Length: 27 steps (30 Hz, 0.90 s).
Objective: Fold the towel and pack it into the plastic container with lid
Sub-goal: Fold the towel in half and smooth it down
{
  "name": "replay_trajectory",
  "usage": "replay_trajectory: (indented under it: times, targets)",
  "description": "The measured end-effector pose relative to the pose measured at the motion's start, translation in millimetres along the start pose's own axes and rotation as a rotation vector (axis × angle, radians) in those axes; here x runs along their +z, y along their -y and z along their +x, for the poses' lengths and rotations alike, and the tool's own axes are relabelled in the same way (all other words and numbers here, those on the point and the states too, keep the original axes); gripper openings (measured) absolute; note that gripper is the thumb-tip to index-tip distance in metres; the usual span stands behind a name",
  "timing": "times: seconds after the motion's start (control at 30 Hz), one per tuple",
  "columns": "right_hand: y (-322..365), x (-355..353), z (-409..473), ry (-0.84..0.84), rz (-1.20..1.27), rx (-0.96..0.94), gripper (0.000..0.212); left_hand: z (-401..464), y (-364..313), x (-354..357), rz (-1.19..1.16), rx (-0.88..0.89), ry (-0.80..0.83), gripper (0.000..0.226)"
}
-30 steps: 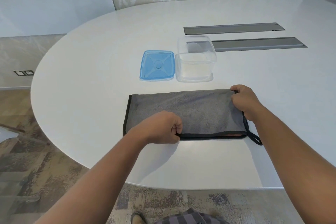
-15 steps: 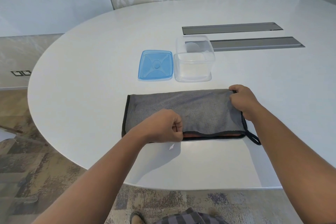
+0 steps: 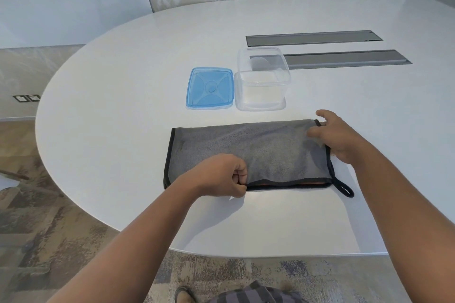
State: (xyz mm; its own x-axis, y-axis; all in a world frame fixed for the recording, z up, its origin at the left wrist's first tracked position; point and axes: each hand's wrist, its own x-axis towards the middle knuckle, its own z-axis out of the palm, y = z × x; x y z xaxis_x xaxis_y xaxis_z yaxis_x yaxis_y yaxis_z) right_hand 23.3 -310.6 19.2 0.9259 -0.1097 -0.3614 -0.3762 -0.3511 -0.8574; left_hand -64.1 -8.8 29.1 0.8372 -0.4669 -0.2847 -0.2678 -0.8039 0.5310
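Note:
A grey towel [image 3: 258, 150] with black edging lies folded into a long strip on the white table [image 3: 123, 106], its hanging loop at the near right corner. My left hand [image 3: 221, 174] pinches the towel's near edge around the middle. My right hand [image 3: 337, 138] rests on the towel's right end with loosened fingers, thumb on the cloth. Behind the towel stands the clear plastic container [image 3: 262, 79], uncovered, with the blue lid [image 3: 210, 87] lying flat to its left.
Two grey cable-hatch strips [image 3: 315, 38] are set into the table behind the container. The table's rounded edge runs close in front of me, with patterned carpet below.
My right hand has loosened its grip on the towel's far right corner and its fingers have spread. My left hand keeps holding the near edge.

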Motion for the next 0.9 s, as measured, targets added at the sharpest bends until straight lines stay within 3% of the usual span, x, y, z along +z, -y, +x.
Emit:
replay_trajectory:
  times: [0.27, 0.47, 0.67, 0.9]
  targets:
    - [-1, -20, -33, 0.216, -0.153, 0.040, 0.110, 5, -1, 3, 0.013, -0.041, -0.011, 0.008]
    - [-10, -19, -34, 0.208, -0.267, -0.010, 0.108, 3, -5, -2, 0.035, -0.034, -0.015, 0.007]
    - [-13, -16, -32, 0.216, -0.295, -0.043, 0.089, -1, -7, -4, 0.270, 0.012, -0.089, 0.015]
    - [-10, -16, -30, 0.236, -0.477, -0.020, 0.108, -4, -9, 0, 0.301, 0.047, -0.033, 0.016]
